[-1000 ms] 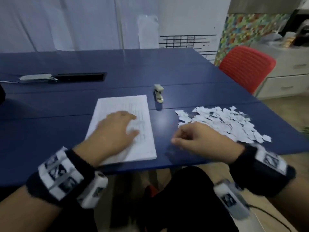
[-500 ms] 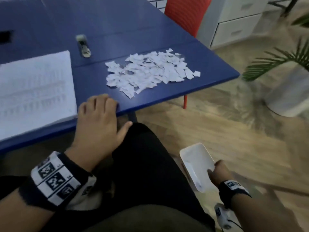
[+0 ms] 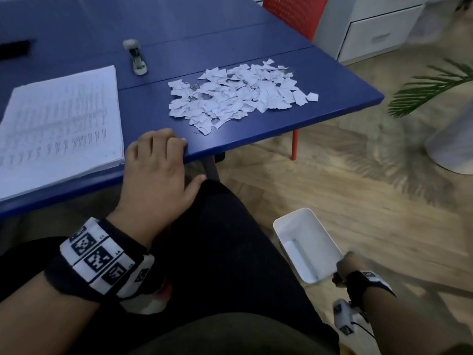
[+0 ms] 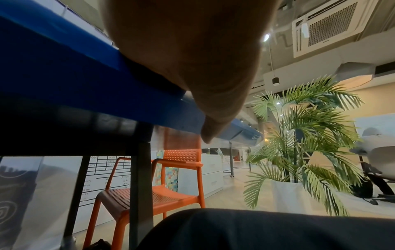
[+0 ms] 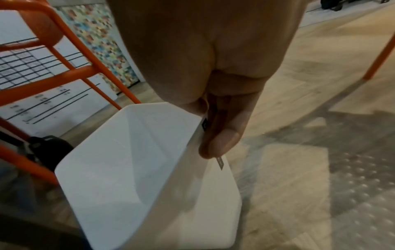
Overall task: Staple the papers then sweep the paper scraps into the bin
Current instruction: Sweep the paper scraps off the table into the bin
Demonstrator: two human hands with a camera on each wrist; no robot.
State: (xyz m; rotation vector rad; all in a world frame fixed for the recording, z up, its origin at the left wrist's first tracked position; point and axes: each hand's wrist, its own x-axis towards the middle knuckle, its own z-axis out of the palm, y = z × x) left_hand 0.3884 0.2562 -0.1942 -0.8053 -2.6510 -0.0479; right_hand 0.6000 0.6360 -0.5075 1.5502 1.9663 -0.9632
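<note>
A stack of printed papers (image 3: 61,119) lies on the blue table (image 3: 281,124) at the left, with a small stapler (image 3: 137,58) behind it. A heap of white paper scraps (image 3: 238,93) covers the table's right part. My left hand (image 3: 158,160) rests on the table's front edge between papers and scraps, fingers on top, thumb (image 4: 213,128) below the edge. Low beside my right thigh, my right hand (image 3: 349,265) grips the rim of a white bin (image 3: 302,234), thumb (image 5: 222,140) pinching its wall (image 5: 128,169). The bin looks empty.
A red chair (image 3: 291,14) stands behind the table's right corner, beside a white drawer cabinet (image 3: 378,34). A potted palm (image 3: 435,83) in a white pot (image 3: 453,147) stands on the wooden floor to the right. My dark-trousered legs are under the table edge.
My left hand slid off the papers to the table's front edge. My right hand dropped from the table to the floor side and took hold of the white bin. The view swung right and down.
</note>
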